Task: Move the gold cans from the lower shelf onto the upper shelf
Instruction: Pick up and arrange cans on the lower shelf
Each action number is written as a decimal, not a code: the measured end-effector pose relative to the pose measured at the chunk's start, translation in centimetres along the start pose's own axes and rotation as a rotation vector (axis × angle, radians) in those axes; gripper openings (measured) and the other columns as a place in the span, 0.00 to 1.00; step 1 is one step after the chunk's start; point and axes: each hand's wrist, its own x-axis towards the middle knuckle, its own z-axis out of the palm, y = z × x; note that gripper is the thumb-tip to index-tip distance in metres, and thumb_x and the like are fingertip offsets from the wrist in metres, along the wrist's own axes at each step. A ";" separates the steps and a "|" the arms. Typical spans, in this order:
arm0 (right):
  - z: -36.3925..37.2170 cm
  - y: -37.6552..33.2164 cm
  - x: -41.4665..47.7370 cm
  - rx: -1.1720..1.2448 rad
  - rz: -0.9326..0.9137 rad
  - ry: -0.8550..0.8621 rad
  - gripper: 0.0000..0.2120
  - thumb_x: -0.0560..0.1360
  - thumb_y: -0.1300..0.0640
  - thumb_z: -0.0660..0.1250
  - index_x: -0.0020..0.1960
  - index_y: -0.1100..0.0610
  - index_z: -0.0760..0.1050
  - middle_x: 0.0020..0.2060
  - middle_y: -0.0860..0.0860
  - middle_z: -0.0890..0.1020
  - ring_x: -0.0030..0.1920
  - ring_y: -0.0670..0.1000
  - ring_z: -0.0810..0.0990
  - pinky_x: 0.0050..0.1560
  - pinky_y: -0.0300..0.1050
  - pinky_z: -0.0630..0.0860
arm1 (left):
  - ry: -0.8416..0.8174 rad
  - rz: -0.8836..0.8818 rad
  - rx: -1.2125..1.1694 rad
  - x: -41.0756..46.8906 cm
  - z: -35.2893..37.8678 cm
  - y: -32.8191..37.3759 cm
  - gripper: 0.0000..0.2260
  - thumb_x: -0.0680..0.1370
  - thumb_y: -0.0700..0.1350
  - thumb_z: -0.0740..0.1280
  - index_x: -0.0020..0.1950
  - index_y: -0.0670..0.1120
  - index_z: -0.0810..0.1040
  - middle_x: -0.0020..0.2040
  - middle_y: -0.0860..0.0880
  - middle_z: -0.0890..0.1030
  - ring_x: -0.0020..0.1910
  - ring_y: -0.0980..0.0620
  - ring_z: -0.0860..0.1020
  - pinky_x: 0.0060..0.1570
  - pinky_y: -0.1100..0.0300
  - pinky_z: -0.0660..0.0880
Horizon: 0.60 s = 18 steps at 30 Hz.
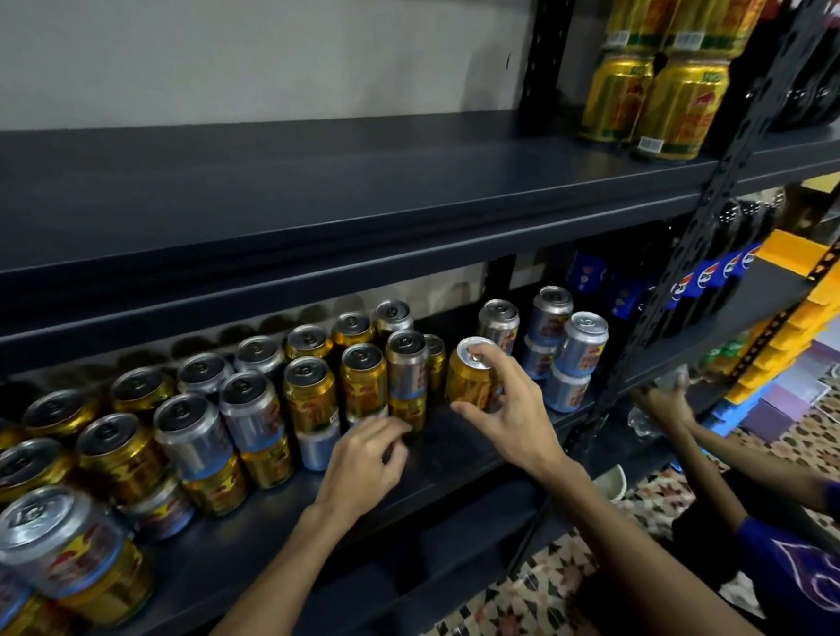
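Several gold and silver cans stand in two layers on the lower shelf (pixel 292 517). My right hand (pixel 510 410) grips a tilted gold can (pixel 468 381), index finger over its lid and thumb low on its side. My left hand (pixel 368 461) reaches in with loosely curled fingers and holds nothing. Its fingertips are at the foot of a stack where a silver can sits on a gold can (pixel 410 413). The upper shelf (pixel 302 197) is bare on the left, and stacked gold cans (pixel 650 102) stand at its right end.
A black perforated upright (pixel 690 262) rises just right of my right hand. Beyond it are dark bottles with blue labels (pixel 701 281) and yellow bins (pixel 810 294). Another person's hands (pixel 664 406) and purple sleeve (pixel 806 559) work low on the right, over a patterned floor.
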 end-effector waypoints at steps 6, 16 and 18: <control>-3.7 -2.4 -0.5 0.065 -0.090 0.037 0.33 0.70 0.54 0.81 0.71 0.47 0.71 0.65 0.43 0.77 0.66 0.45 0.76 0.60 0.52 0.78 | 0.235 0.387 -0.022 4.9 -5.2 7.6 0.08 0.74 0.35 0.69 0.51 0.38 0.85 0.52 0.43 0.84 0.49 0.48 0.82 0.47 0.54 0.79; -15.2 -11.6 4.1 0.121 -0.430 0.258 0.35 0.67 0.55 0.81 0.69 0.52 0.68 0.63 0.33 0.73 0.60 0.43 0.79 0.56 0.38 0.77 | 0.371 0.285 0.258 17.4 -18.6 19.0 0.13 0.79 0.46 0.64 0.59 0.43 0.82 0.55 0.46 0.83 0.54 0.46 0.80 0.54 0.51 0.75; -17.1 -13.0 6.1 0.126 -0.445 0.268 0.35 0.68 0.57 0.81 0.69 0.51 0.67 0.64 0.37 0.73 0.61 0.43 0.78 0.56 0.37 0.77 | 0.153 0.018 0.450 19.5 -20.0 19.0 0.16 0.81 0.53 0.61 0.66 0.49 0.77 0.59 0.49 0.81 0.58 0.45 0.78 0.56 0.50 0.71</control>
